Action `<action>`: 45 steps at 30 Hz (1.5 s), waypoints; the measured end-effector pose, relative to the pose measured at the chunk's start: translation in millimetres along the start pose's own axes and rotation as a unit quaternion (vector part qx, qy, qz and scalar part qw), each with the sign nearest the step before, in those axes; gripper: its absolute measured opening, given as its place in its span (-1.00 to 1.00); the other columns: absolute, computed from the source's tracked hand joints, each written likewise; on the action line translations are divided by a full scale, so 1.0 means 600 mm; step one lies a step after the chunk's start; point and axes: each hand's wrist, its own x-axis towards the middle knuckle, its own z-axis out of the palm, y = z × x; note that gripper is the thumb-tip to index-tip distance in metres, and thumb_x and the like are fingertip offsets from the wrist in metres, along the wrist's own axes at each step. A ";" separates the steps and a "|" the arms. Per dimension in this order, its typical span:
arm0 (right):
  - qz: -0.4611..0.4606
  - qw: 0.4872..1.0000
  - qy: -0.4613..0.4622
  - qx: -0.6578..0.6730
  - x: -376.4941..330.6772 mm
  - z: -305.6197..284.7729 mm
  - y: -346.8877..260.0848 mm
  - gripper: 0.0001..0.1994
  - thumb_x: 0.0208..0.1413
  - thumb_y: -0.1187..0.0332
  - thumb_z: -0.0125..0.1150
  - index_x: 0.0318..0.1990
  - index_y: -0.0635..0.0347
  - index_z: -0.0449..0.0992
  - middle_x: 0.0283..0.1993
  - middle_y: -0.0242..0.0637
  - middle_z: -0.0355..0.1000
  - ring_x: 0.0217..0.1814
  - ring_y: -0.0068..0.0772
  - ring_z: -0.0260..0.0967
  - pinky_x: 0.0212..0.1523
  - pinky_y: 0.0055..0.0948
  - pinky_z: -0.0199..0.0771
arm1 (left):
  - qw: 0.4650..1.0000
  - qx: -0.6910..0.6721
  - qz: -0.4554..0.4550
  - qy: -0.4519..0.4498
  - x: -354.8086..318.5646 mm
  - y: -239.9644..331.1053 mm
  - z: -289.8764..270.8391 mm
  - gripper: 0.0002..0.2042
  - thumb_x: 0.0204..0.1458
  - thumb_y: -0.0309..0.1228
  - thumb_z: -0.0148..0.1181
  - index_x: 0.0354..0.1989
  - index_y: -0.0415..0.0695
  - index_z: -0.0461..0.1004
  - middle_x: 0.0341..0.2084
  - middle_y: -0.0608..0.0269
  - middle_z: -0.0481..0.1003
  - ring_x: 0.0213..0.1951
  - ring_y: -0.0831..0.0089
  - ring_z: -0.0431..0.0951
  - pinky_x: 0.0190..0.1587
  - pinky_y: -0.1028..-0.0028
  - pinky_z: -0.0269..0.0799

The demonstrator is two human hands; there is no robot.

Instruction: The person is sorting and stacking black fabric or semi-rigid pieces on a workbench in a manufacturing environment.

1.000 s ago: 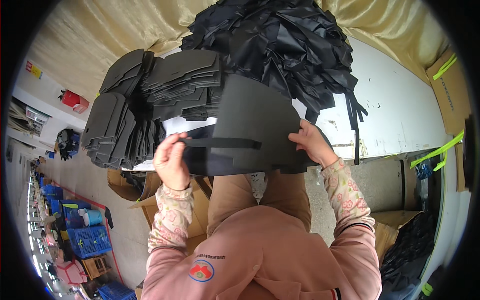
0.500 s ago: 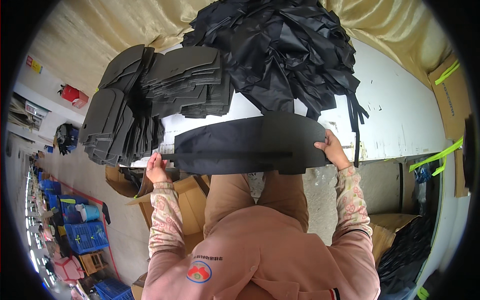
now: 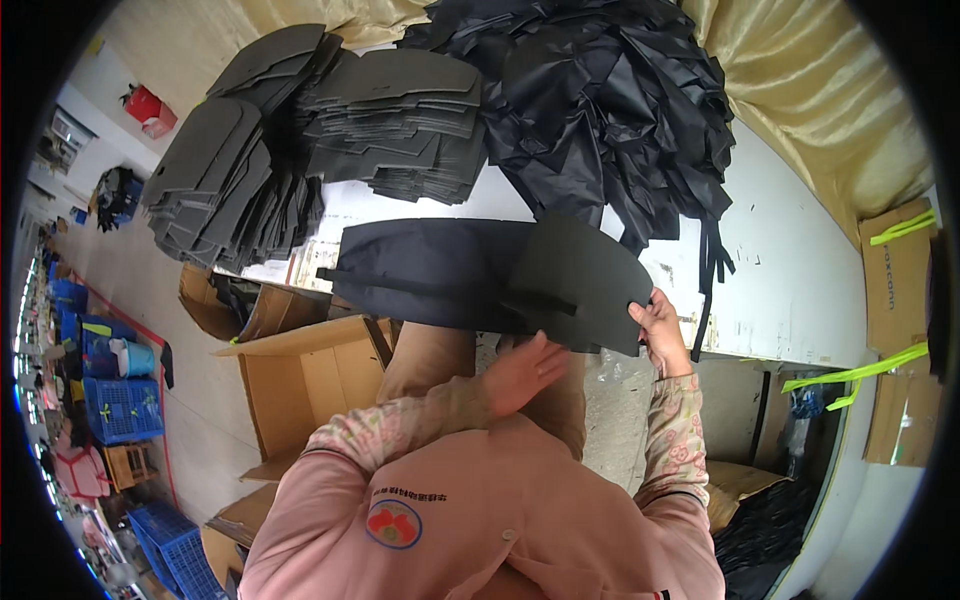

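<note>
A dark grey foam panel (image 3: 590, 265) with a rounded right end lies against a black fabric piece (image 3: 430, 250) at the table's front edge. Along the fabric runs a narrow black strap (image 3: 400, 283), whose end sticks out at the left. My right hand (image 3: 657, 325) pinches the panel's right end, thumb on top. Just below the panel's lower edge is my left hand (image 3: 525, 372), its fingers stretched out and holding nothing. Whether its fingertips touch the edge I cannot tell.
Stacks of grey foam panels (image 3: 400, 110) stand at the back left of the white table (image 3: 770, 270). A heap of black fabric pieces (image 3: 600, 100) covers the back middle. Below the table are an open cardboard box (image 3: 290, 385) and, at right, dark material (image 3: 765, 525).
My left hand has let go of the strap's left end and moved right, to the panel's lower edge. My right hand keeps its hold. The whole view has shifted somewhat.
</note>
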 end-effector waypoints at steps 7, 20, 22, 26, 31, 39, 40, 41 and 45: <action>-0.007 0.998 0.020 -0.053 -0.015 0.026 0.020 -0.67 0.07 0.54 0.22 -0.02 0.22 0.30 -0.31 -0.44 0.48 -0.55 -0.78 0.29 -0.68 -0.74 0.15 | 0.986 -0.127 0.099 0.036 0.063 -0.010 0.003 -0.64 0.08 -0.45 0.20 0.07 -0.11 0.35 0.01 0.34 0.43 0.07 0.41 0.40 0.16 0.32 0.27; -0.103 0.989 0.030 -0.103 0.006 0.019 0.028 -0.59 0.03 0.67 0.17 0.05 0.35 0.24 -0.07 -0.20 0.44 -0.04 -0.48 0.39 -0.01 -0.53 0.38 | 0.993 -0.082 0.056 0.062 0.064 -0.005 0.006 -0.70 0.15 -0.35 0.12 0.05 -0.08 0.39 -0.02 0.32 0.46 0.06 0.40 0.42 0.13 0.28 0.30; -0.089 0.990 0.032 -0.100 0.003 0.011 0.012 -0.59 0.04 0.66 0.17 0.06 0.36 0.24 -0.07 -0.20 0.44 -0.04 -0.47 0.38 -0.01 -0.52 0.37 | 0.993 -0.094 -0.049 0.056 0.067 -0.006 0.000 -0.72 0.15 -0.32 0.12 0.02 -0.03 0.40 -0.06 0.35 0.47 0.03 0.43 0.42 0.10 0.29 0.32; -0.120 0.981 0.027 -0.150 0.037 -0.004 0.029 -0.57 0.03 0.56 0.25 0.05 0.35 0.27 -0.11 -0.19 0.44 -0.10 -0.42 0.41 -0.06 -0.48 0.40 | 0.993 -0.042 -0.092 0.062 0.088 -0.065 -0.135 -0.59 0.18 -0.16 0.09 0.13 -0.08 0.32 0.05 0.28 0.43 0.08 0.37 0.40 0.17 0.24 0.24; -0.167 0.856 0.215 -0.439 0.059 -0.020 -0.021 -0.57 -0.06 0.40 0.38 -0.02 0.28 0.39 -0.29 -0.19 0.41 -0.30 -0.30 0.41 -0.26 -0.44 0.41 | 0.305 0.879 0.344 -0.128 0.042 0.062 0.058 -0.33 0.01 -0.12 0.23 0.30 -0.01 0.14 0.31 0.13 0.11 0.33 0.16 0.06 0.30 0.00 -0.03; -0.429 0.749 0.218 -0.455 0.227 0.107 -0.190 -0.61 -0.15 0.53 0.33 -0.07 0.20 0.45 -0.04 -0.18 0.34 -0.02 -0.12 0.34 -0.03 -0.28 0.35 | 0.236 0.940 0.240 -0.063 0.079 0.058 -0.006 0.00 -0.24 0.03 0.36 0.40 0.10 -0.07 0.40 0.11 -0.13 0.41 0.06 -0.16 0.29 -0.21 -0.25; -0.402 0.708 0.231 -0.533 0.242 0.119 -0.204 -0.51 -0.16 0.51 0.31 0.03 0.11 0.43 0.09 -0.16 0.28 0.08 -0.06 0.27 0.03 -0.21 0.29 | 0.250 0.932 0.254 -0.069 0.081 0.056 -0.010 0.02 -0.26 0.01 0.39 0.40 0.12 -0.09 0.39 0.10 -0.10 0.39 0.03 -0.12 0.28 -0.24 -0.25; -0.407 0.706 0.237 -0.528 0.267 0.115 -0.206 -0.51 -0.16 0.51 0.31 0.03 0.11 0.43 0.09 -0.16 0.28 0.08 -0.06 0.27 0.03 -0.21 0.29 | 0.241 0.933 0.257 -0.069 0.081 0.054 -0.010 0.02 -0.26 0.01 0.39 0.40 0.12 -0.09 0.39 0.10 -0.10 0.39 0.03 -0.12 0.28 -0.24 -0.25; -0.378 0.611 0.250 -0.649 0.327 0.099 -0.219 -0.82 -0.03 0.39 0.13 -0.25 0.01 0.59 -0.20 -0.32 0.45 -0.04 -0.27 0.29 -0.12 -0.27 0.22 | 0.265 0.933 0.228 -0.080 0.081 0.055 -0.007 0.00 -0.20 -0.01 0.37 0.41 0.11 -0.12 0.40 0.10 -0.13 0.41 0.05 -0.16 0.29 -0.24 -0.30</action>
